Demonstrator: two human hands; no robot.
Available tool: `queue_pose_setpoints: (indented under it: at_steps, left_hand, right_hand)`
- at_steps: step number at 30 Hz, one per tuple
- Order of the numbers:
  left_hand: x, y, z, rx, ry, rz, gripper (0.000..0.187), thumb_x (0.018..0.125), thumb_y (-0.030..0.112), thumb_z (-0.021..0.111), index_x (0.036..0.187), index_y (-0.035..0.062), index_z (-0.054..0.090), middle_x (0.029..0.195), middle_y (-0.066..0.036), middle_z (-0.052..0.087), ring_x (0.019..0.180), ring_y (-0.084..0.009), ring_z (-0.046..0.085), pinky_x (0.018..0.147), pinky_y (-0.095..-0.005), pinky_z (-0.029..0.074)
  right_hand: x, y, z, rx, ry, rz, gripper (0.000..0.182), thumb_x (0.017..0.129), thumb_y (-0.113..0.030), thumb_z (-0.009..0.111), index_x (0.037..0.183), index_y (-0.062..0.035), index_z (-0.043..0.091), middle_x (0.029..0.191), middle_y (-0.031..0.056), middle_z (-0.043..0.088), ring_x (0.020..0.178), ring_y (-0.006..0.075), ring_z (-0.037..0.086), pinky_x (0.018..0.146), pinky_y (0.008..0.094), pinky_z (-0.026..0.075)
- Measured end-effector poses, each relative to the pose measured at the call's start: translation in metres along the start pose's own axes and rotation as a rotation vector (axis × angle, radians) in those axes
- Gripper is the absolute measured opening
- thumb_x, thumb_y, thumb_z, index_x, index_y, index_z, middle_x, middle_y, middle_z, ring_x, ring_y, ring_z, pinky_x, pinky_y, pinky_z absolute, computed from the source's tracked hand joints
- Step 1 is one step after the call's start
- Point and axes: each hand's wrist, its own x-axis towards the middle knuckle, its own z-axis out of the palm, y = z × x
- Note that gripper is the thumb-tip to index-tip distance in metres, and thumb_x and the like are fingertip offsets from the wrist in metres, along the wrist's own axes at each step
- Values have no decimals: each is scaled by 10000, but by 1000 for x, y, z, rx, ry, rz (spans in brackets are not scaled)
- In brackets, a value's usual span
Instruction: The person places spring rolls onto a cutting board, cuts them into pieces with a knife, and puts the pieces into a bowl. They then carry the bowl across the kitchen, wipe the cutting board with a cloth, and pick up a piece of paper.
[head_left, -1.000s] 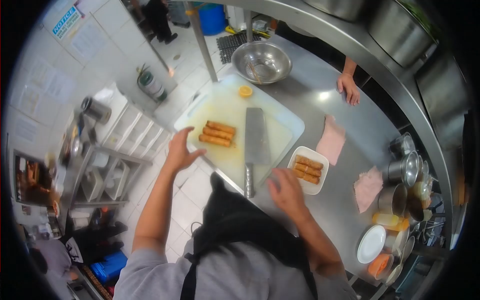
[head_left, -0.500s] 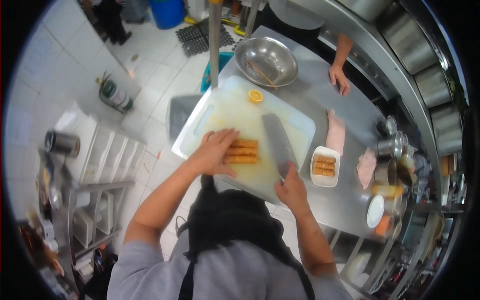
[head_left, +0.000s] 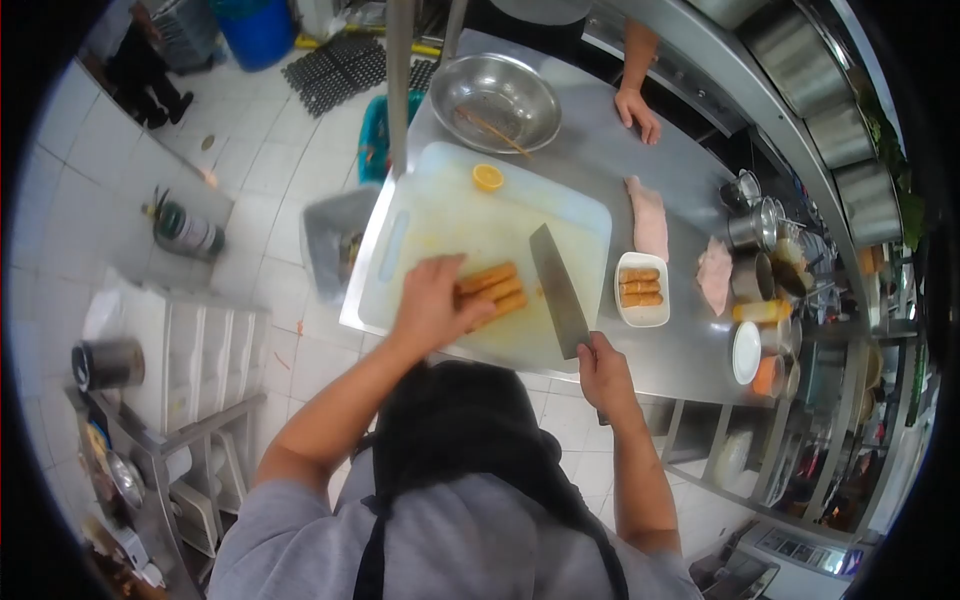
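Several golden-brown rolls (head_left: 495, 290) lie side by side on the white cutting board (head_left: 440, 220). My left hand (head_left: 432, 305) rests around their left ends, thumb and fingers on them. The wide-bladed knife (head_left: 560, 290) is in my right hand (head_left: 606, 375), closed around its handle at the board's lower right edge. Its blade points up and left over the board, to the right of the rolls and apart from them. Half a lemon (head_left: 488, 178) sits near the board's top. A white dish (head_left: 643, 313) right of the board holds more rolls.
A steel bowl (head_left: 496, 104) with a stick inside stands beyond the board. Raw meat pieces (head_left: 650, 218) lie on the steel table (head_left: 590, 160). Another person's hand (head_left: 637, 114) rests at its far edge. Pots and a white plate (head_left: 747, 352) stand at right.
The rolls are now slanted, with my left hand turned over their left ends. My right hand and the knife have moved further from the rolls. The whole view has shifted.
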Motion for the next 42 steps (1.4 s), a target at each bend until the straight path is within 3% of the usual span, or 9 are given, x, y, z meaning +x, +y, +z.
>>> queue_pose_setpoints:
  at_steps: [3,6,12,21,28,30,34,39,42]
  left_hand:
    - [11,-23,-27,53,55,-21,496,796,347,823,1125,26,637,1097,-159,606,1022,-368,556,899,-458,435]
    - [15,-29,-35,29,-18,52,426,806,348,814,1033,36,633,1033,-144,586,985,-356,544,871,-450,439]
    - [22,-13,-19,-13,-187,134,408,758,315,794,1005,40,621,994,-147,555,969,-349,528,856,-446,446]
    - [26,-3,2,71,-235,145,468,668,270,754,1000,-19,596,991,-170,556,991,-350,529,893,-440,463]
    - [26,-3,7,53,-239,120,465,665,244,750,1004,-38,600,1002,-191,580,993,-363,556,895,-426,472]
    - [26,-5,10,8,-222,106,475,639,216,770,1000,-33,589,1013,-176,558,998,-353,543,911,-425,486]
    - [30,-7,9,-41,-246,38,473,638,195,771,1006,-38,586,1009,-175,556,1004,-356,543,912,-427,488]
    - [34,-14,12,-137,-273,-50,443,654,200,778,980,-32,589,1009,-177,554,1000,-366,548,903,-434,490]
    - [37,-17,8,-109,-304,-80,425,667,213,791,967,-11,591,1002,-176,564,985,-376,556,881,-437,487]
  right_hand:
    - [-10,-23,-6,-54,-12,76,178,1017,-163,540,1097,-3,538,820,285,671,779,501,650,666,562,498]
    - [-21,-41,-1,-59,21,-70,179,1023,-171,528,1107,-12,528,784,286,665,753,506,645,663,576,502]
    - [-20,-67,14,-146,-70,-115,171,1033,-167,502,1081,-3,497,742,272,665,711,486,656,652,570,518]
    - [-19,-87,13,-234,-119,-167,166,1028,-135,493,1042,27,459,690,266,652,644,475,649,573,552,518]
    - [-29,-103,-15,-326,-298,-61,172,1035,-137,473,1038,31,433,641,258,630,627,477,644,560,564,506]
    - [-31,-105,-22,-295,-376,39,174,1028,-129,496,1061,24,420,672,296,607,653,531,588,602,603,432]
    - [-13,-113,-16,-310,-440,80,185,1035,-139,488,1075,27,417,673,297,606,655,532,588,601,606,429]
    - [36,-92,41,-313,-300,-51,213,1047,-175,465,1089,29,422,635,254,627,612,485,637,546,576,498]
    - [79,-95,71,-259,-227,-117,232,1053,-203,455,1108,20,420,661,273,635,618,493,637,544,586,494]
